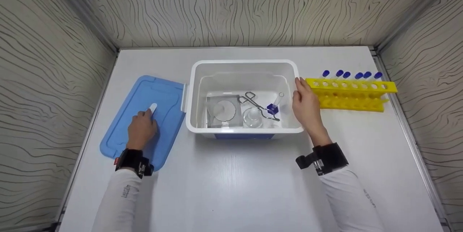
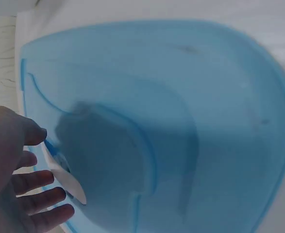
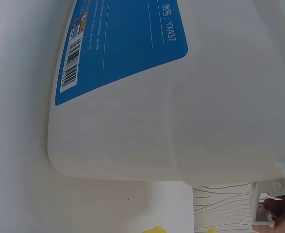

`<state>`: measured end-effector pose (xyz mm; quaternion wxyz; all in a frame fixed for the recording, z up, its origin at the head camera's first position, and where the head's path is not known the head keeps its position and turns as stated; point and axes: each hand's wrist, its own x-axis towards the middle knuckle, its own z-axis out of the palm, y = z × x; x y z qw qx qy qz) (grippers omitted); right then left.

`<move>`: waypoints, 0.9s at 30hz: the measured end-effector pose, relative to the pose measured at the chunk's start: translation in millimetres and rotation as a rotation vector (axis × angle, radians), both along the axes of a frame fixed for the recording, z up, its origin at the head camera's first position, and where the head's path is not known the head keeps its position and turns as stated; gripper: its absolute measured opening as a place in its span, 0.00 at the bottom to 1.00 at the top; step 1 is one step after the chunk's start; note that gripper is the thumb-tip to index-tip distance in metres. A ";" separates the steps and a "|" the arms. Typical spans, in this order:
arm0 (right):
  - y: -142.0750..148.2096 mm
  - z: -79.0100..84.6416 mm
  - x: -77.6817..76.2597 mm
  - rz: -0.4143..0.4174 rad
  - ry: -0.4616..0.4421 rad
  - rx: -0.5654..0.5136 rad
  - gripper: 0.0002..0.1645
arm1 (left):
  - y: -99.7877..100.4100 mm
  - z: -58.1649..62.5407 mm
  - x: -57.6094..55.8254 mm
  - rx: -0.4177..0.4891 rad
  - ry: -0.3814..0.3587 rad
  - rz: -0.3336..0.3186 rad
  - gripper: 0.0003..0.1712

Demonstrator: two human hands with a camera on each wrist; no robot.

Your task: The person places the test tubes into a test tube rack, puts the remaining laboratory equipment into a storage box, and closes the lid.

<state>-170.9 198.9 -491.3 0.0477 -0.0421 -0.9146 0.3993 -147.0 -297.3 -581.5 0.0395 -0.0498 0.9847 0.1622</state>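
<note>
My left hand point(image 1: 141, 128) is over a blue lid point(image 1: 121, 130) lying left of a white plastic box point(image 1: 244, 130). Its thumb and fingers pinch a slim white piece with a rounded end point(image 1: 153, 107), whose exact kind I cannot tell. In the left wrist view this white piece point(image 2: 70, 183) slants down past the fingertips, close over the lid. On the far side, my right hand point(image 1: 307, 107) grips the box's right edge, its fingers at a white side latch point(image 3: 264, 194). Inside the box lie crucible tongs point(image 1: 258, 106), a clear glass vessel point(image 1: 252, 118) and a tube with a purple base point(image 1: 272, 108).
A yellow test tube rack point(image 1: 351, 86) stands just right of my right hand, with several blue-capped tubes point(image 1: 340, 73) behind its top bar. A clear square packet with a round white disc point(image 1: 225, 111) also lies in the box. Patterned panels point(image 1: 231, 11) surround the white table point(image 1: 231, 181).
</note>
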 end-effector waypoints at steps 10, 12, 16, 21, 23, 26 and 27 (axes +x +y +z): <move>-0.9 -2.1 -0.4 -0.004 0.004 -0.018 0.29 | -1.9 -6.6 -14.7 -0.006 0.072 0.043 0.17; -0.6 -1.0 -0.3 -0.007 -0.003 -0.022 0.29 | 0.6 -6.5 -15.6 -0.011 0.099 0.047 0.17; -0.6 0.4 -0.6 -0.010 -0.018 -0.024 0.29 | 2.1 -6.2 -15.3 -0.014 0.119 0.056 0.16; -1.5 0.4 -0.4 0.000 -0.017 -0.026 0.29 | -3.4 -5.2 -16.2 0.009 0.100 0.074 0.16; -1.2 0.7 -0.1 -0.001 -0.019 -0.026 0.29 | -6.3 -4.5 -17.2 0.042 0.089 0.078 0.15; -0.1 0.8 0.0 -0.006 -0.025 -0.023 0.29 | -11.1 -3.7 -18.9 0.090 0.056 0.090 0.14; -0.1 0.6 -0.1 -0.006 -0.026 -0.023 0.29 | -12.4 -3.4 -18.8 0.107 0.039 0.100 0.15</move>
